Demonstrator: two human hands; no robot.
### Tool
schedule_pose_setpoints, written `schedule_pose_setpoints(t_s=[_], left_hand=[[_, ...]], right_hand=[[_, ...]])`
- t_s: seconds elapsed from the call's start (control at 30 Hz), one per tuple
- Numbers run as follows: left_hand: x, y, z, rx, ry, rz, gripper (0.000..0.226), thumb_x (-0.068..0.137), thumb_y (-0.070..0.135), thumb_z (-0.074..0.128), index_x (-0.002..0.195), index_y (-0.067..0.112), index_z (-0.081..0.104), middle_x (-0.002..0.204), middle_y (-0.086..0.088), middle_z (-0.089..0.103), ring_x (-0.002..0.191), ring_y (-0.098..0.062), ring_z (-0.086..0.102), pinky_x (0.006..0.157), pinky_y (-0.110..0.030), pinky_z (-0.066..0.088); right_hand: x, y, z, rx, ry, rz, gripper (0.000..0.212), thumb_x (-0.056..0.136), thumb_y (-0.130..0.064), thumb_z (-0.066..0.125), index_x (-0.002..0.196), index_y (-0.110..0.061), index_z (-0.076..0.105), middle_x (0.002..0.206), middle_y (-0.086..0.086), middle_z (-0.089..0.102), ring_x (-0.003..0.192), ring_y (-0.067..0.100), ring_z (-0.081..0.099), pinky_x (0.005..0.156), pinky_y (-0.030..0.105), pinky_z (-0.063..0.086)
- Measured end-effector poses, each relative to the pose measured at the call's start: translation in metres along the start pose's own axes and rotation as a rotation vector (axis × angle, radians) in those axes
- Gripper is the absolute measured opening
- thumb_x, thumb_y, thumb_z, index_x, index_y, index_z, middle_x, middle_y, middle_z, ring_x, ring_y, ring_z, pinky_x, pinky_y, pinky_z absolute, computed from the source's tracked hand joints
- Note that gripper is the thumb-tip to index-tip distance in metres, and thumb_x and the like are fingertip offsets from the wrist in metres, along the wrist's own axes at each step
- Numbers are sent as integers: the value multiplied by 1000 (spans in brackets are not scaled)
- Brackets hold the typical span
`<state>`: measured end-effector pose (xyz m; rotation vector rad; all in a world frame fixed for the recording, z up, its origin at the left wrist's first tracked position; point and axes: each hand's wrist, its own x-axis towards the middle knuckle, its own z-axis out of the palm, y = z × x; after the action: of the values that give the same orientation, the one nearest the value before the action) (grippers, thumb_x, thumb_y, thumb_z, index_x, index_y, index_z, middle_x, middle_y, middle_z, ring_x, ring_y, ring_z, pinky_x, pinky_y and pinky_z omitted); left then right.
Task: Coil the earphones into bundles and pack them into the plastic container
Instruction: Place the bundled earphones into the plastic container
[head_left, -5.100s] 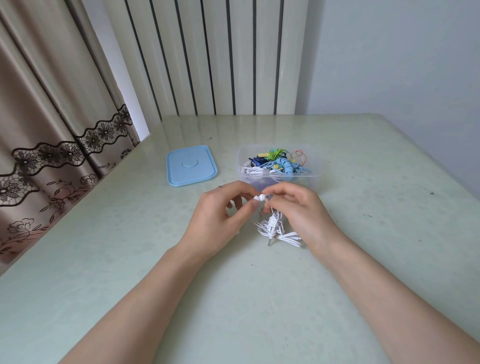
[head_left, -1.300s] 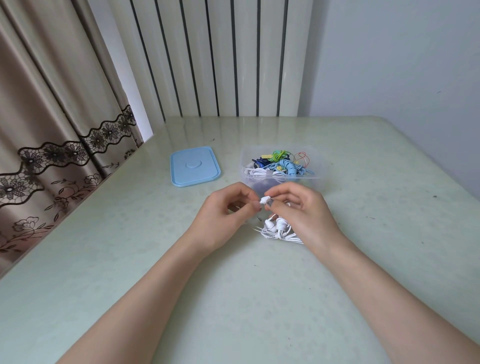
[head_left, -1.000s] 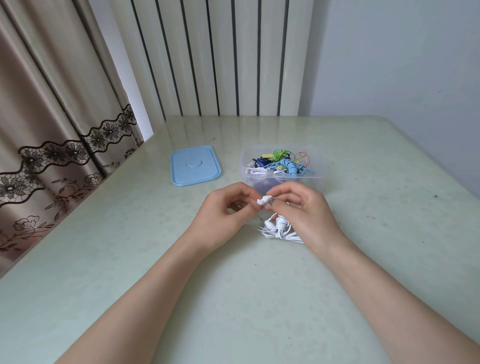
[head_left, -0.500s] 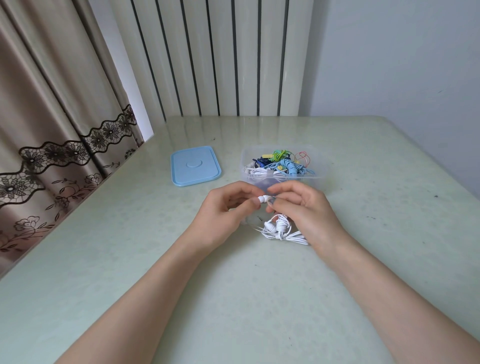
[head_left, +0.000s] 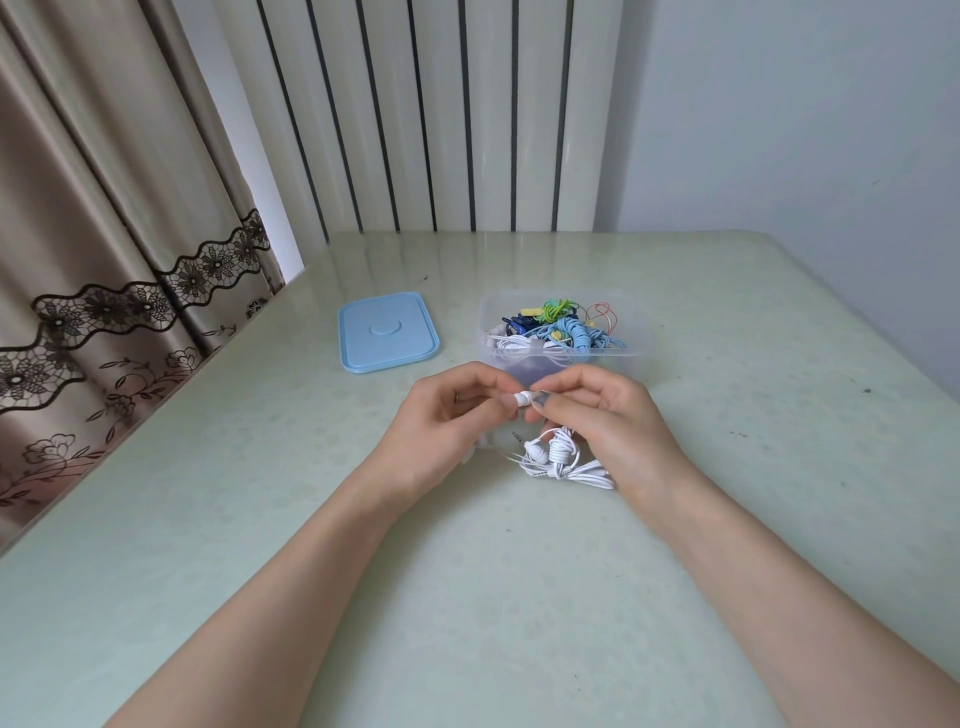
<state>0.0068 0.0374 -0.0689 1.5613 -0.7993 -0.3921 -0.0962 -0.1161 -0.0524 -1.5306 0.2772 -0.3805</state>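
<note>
Presently both hands — left hand (head_left: 447, 415), right hand (head_left: 602, 415) — pinched one white earbud (head_left: 523, 399) mid-coiling; next, winding the loose cord (head_left: 563, 462) tight.

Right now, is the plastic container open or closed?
Open. The plastic container has no cover; its blue lid lies flat on the table beside it.

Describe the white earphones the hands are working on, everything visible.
The white earphones are a thin, glossy-looking plastic cable, partly wound into a small loose bundle lying on the table near the clear container. One earbud is pinched between the left hand and right hand; another bud and the jack lie on the tabletop.
</note>
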Motion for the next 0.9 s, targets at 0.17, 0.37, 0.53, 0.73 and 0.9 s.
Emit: schedule_pose_setpoints(t_s=[0.17,0.37,0.53,0.73,0.9], left_hand=[[1,-1,1,21,14,26,6,97,7,67,99,3,70,87,-10,73,69,-9,62,56,-20,43],[0,-1,2,21,12,29,7,97,9,68,99,4,70,90,-11,75,74,-8,65,57,-20,43],[0,0,2,24,9,47,6,98,8,65,96,3,68,91,-14,76,69,-8,63,57,-19,43],[-4,-5,2,271,-9,103,6,96,7,66,96,13,68,92,1,75,86,-16,69,78,-25,52],[-17,-9,-8,652,-6,188,37,83,12,59,116,27,63,106,12,64,102,-5,59,90,-20,46]], right_hand=[[-1,-1,1,-15,12,1,9,89,3,65,97,6,67,83,19,73,60,6,67,58,13,48],[0,0,1,-19,14,-4,8,89,3,65,96,6,67,80,16,74,60,7,67,58,12,47],[0,2,0,-14,-6,-10,9,89,1,65,97,6,68,79,14,75,65,9,69,61,14,49],[2,7,-4,-352,-52,-70,10,93,-16,64,95,-14,74,88,5,75,80,13,69,74,25,51],[-16,-5,-15,-880,-144,-68,46,81,-49,70,123,-33,59,115,-14,55,103,1,55,89,24,47]])
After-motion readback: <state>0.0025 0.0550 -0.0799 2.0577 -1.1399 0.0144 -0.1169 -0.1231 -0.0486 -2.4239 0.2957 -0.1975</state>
